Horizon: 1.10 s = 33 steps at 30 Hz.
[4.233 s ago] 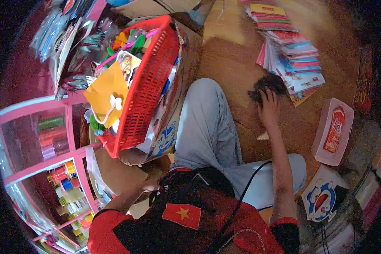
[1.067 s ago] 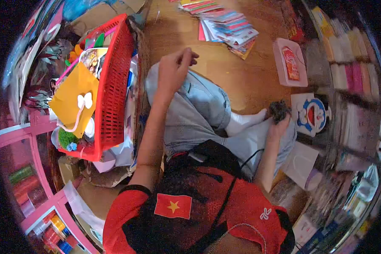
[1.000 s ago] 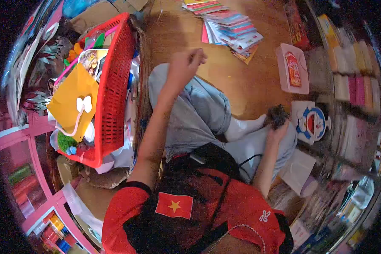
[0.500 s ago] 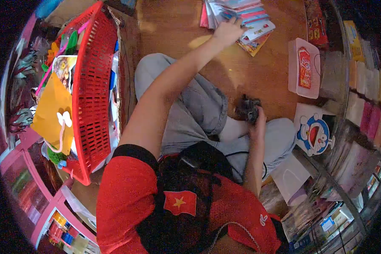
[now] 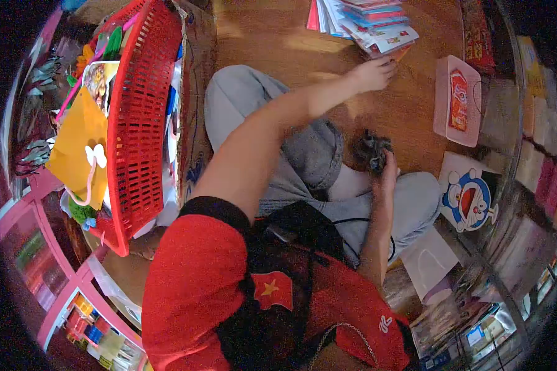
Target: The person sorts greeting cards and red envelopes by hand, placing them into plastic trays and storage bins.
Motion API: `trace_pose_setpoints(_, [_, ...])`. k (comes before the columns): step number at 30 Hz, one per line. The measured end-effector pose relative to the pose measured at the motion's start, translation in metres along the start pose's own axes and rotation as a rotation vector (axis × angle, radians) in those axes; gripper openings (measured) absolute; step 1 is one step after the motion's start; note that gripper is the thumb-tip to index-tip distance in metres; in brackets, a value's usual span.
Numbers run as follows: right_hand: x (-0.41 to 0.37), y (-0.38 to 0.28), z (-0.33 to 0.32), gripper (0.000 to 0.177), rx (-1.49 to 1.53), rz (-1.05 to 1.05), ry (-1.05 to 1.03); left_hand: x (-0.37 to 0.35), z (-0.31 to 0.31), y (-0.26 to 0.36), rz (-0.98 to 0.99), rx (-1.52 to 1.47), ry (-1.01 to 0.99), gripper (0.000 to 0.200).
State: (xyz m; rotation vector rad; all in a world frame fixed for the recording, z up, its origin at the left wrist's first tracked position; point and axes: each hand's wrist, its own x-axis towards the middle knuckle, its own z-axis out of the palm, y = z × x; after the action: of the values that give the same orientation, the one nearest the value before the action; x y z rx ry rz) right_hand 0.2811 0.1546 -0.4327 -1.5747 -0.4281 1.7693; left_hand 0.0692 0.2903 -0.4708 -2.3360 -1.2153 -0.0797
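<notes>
Two bare hands show over a wooden floor (image 5: 272, 46). The right hand (image 5: 387, 172), right of centre, has its fingers closed on a dark, crumpled bundle (image 5: 372, 152), held in front of the crossed legs (image 5: 303, 148); what it is made of is too blurred to tell. The left hand (image 5: 371, 75), above it, has its fingers partly spread and a little bent, with nothing seen in them. The tips are near the lower edge of a run of paper packets (image 5: 387, 38) at the top centre of the frame; whether they touch cannot be told. As for progress, the packets are grouped in an overlapping, uneven fan, their edges not squared, and the dark bundle is in the grip rather than set down; how much is left cannot be judged from this. Farther out, at upper right, a pale pink tray (image 5: 442, 114) holds a red packet (image 5: 458, 99), and below it lies a blue and white cartoon picture (image 5: 467, 199). At upper left, a red basket (image 5: 136, 123) is tilted, with an orange sheet (image 5: 74, 157) among its contents. Pink shelf framing (image 5: 54, 230) runs through the lower left.
</notes>
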Motion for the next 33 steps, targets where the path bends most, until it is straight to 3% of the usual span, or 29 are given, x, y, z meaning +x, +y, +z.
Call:
trace_pose_setpoints(4, [0.002,0.001,0.0,0.023,0.004,-0.026,-0.061,0.01,0.024,0.004,-0.079,0.026,-0.156,0.013])
trace_pose_setpoints(6, [-0.015,-0.01,0.013,0.022,-0.042,-0.041,-0.027,0.017,0.011,-0.006,0.04,-0.052,-0.352,0.013])
trace_pose_setpoints(7, [-0.025,-0.014,0.021,0.022,-0.084,-0.067,0.01,0.022,0.052,0.009,-0.08,-0.053,-0.302,0.012])
trace_pose_setpoints(9, [-0.011,0.0,0.006,0.025,-0.127,-0.149,-0.007,0.019,0.001,-0.009,-0.017,-0.102,-0.39,0.011])
trace_pose_setpoints(11, [-0.008,0.007,0.002,0.033,-0.112,-0.059,0.125,0.019,0.021,-0.001,-0.063,-0.164,-0.375,0.014])
trace_pose_setpoints(13, [0.005,0.014,-0.011,0.038,-0.101,-0.186,-0.02,0.019,0.057,0.002,-0.013,-0.08,-0.125,0.014])
trace_pose_setpoints(14, [0.004,0.013,-0.012,0.038,-0.096,-0.198,0.003,0.02,0.066,0.002,0.002,-0.053,-0.038,0.015])
trace_pose_setpoints(17, [0.003,0.01,-0.002,0.038,-0.073,-0.078,0.124,0.016,0.03,-0.021,0.083,-0.084,-0.232,0.018])
trace_pose_setpoints(19, [0.002,0.008,-0.002,0.037,-0.073,-0.114,0.065,0.018,0.019,-0.03,-0.068,-0.173,-0.272,0.019])
trace_pose_setpoints(21, [0.001,0.005,0.001,0.037,-0.062,-0.101,0.037,0.026,0.059,-0.035,-0.174,-0.169,-0.301,0.02])
trace_pose_setpoints(23, [-0.008,-0.004,0.006,0.037,-0.051,-0.089,0.009,0.033,0.062,-0.039,-0.281,-0.162,-0.326,0.023])
trace_pose_setpoints(25, [-0.023,-0.021,0.018,0.033,-0.118,-0.008,0.099,0.039,0.021,-0.052,-0.423,-0.403,-0.395,0.022])
trace_pose_setpoints(26, [-0.023,-0.02,0.016,0.033,-0.116,-0.017,0.066,0.03,-0.011,-0.059,-0.393,-0.67,-0.436,0.026])
trace_pose_setpoints(28, [-0.007,-0.005,0.001,0.029,-0.175,-0.159,0.014,-0.012,-0.036,-0.062,-0.281,-0.744,0.202,0.03])
trace_pose_setpoints(30, [0.031,0.022,-0.03,0.029,-0.437,-0.304,0.03,-0.075,-0.086,-0.079,-0.464,-0.969,0.154,0.032])
trace_pose_setpoints(31, [0.043,0.025,-0.038,0.029,-0.518,-0.362,0.028,-0.108,-0.119,-0.084,-0.7,-0.911,0.06,0.028])
trace_pose_setpoints(32, [0.035,0.017,-0.034,0.034,-0.483,-0.292,-0.057,-0.147,-0.147,-0.089,-0.692,-0.696,0.174,0.027])
trace_pose_setpoints(33, [0.025,0.01,-0.025,0.04,-0.455,-0.218,-0.141,-0.184,-0.167,-0.083,-0.933,-0.66,0.171,0.027])
